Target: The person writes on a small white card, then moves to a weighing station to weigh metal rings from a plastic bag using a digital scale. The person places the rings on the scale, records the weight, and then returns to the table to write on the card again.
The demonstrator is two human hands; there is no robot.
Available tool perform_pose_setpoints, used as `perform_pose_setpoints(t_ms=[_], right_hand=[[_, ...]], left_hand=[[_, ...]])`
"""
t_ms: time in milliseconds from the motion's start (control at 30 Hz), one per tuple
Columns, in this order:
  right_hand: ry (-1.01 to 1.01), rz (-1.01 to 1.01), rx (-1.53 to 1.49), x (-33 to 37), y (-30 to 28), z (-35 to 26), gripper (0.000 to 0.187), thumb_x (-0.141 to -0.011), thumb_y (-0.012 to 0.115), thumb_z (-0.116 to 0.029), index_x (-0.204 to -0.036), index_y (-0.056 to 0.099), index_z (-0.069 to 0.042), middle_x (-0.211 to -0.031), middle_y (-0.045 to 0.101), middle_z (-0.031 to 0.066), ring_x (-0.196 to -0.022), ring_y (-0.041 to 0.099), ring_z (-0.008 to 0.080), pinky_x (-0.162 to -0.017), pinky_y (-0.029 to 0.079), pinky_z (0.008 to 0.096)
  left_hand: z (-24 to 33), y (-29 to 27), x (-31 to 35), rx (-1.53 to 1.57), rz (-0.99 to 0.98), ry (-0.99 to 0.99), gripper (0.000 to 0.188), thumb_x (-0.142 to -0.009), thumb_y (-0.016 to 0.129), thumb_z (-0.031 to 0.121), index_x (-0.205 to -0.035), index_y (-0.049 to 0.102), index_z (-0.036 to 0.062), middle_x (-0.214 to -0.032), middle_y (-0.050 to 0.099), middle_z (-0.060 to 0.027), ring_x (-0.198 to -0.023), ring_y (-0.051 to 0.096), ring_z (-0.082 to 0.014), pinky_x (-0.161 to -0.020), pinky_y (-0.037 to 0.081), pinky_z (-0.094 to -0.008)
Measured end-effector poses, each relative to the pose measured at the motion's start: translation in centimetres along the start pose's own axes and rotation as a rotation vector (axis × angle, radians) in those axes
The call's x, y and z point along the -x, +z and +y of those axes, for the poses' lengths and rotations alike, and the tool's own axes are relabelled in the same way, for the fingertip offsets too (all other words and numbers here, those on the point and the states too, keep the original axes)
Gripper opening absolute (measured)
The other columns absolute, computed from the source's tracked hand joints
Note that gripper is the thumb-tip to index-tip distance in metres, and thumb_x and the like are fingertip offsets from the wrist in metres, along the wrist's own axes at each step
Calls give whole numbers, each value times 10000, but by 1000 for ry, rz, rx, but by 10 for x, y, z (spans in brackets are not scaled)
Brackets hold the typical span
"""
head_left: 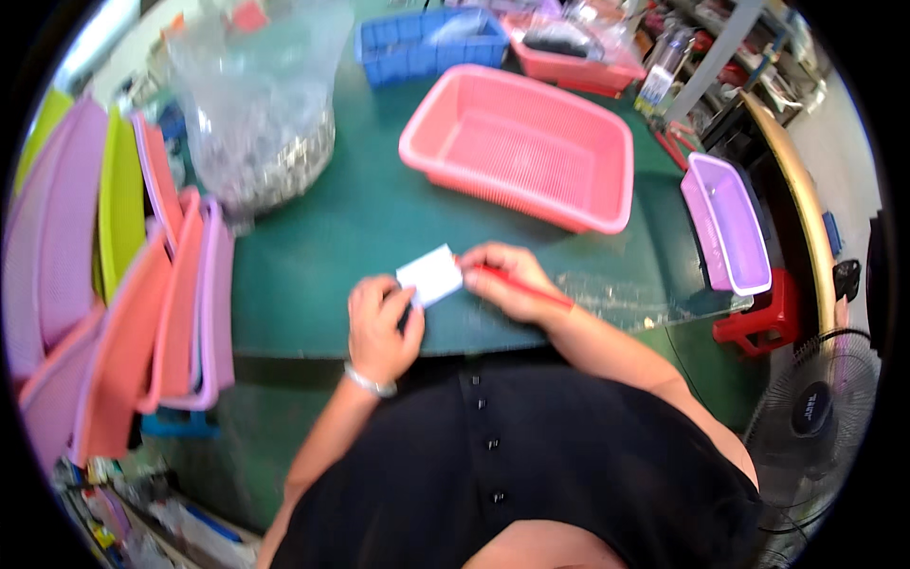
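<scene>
A small white card point(429, 276) lies at a slant on the green table, near its front edge. My left hand point(381, 327) is at the card's left end, fingers curled and thumb and forefinger against its edge. From the other side my right hand point(512, 283) meets the card's right end. A slim red pen point(521, 284) is gripped in that hand, its shaft lying back across the hand toward the wrist. A bit of red shows by the card's corner at the fingertips. The pen's exact tip is too blurred to make out.
Beyond my hands stands a pink basket point(531, 142). A clear bag of small shiny parts point(261, 152) is at the far left, by stacked coloured baskets point(123, 266). A blue crate point(431, 47) is at the back, a purple basket point(728, 223) at right, near a fan point(810, 408).
</scene>
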State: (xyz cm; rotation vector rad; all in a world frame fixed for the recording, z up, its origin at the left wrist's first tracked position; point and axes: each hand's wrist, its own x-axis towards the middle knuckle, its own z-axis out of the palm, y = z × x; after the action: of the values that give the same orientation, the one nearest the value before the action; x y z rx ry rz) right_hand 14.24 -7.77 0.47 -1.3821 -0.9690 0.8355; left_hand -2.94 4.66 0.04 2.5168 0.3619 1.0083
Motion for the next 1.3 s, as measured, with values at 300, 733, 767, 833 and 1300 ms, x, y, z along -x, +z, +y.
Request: perform_pose_setpoints(t_ms=[300, 733, 767, 833, 1300], right_hand=[[108, 96, 35, -9, 8, -19, 100, -804, 561, -86, -812, 524, 7, -786, 570, 41, -744, 521, 87, -657, 426, 228], [-6, 18, 181, -26, 20, 2, 169, -729, 656, -139, -698, 549, -11, -678, 563, 31, -639, 495, 71, -559, 406, 227], [-18, 15, 222, -26, 20, 2, 167, -729, 656, -138, -697, 550, -12, -675, 562, 34, -636, 497, 73, -558, 407, 229], [-41, 10, 303, -27, 21, 1, 163, -729, 656, -136, -696, 553, -14, -667, 561, 40, -631, 500, 77, -555, 409, 231], [-74, 54, 387, -28, 26, 2, 166, -734, 654, -130, -697, 552, -4, -668, 575, 64, -621, 519, 86, -547, 417, 237]], left_hand=[[-2, -3, 3, -3, -20, 52, 198, -634, 641, 96, -821, 610, 36, -885, 544, -93, -885, 504, -285, -805, 370, -374], [-5, -2, 6, 3, -35, 34, 164, -639, 638, 105, -790, 618, 45, -868, 561, -53, -869, 508, -245, -802, 367, -374], [-5, -2, 6, 2, -34, 32, 164, -638, 639, 104, -789, 618, 45, -867, 561, -53, -869, 507, -245, -802, 367, -374], [-5, -2, 5, 0, -33, 29, 164, -637, 639, 104, -788, 617, 45, -864, 560, -52, -868, 507, -246, -802, 368, -375], [-5, -2, 4, -12, -31, 37, 162, -638, 640, 101, -789, 614, 48, -863, 555, -55, -868, 505, -249, -802, 369, -379]])
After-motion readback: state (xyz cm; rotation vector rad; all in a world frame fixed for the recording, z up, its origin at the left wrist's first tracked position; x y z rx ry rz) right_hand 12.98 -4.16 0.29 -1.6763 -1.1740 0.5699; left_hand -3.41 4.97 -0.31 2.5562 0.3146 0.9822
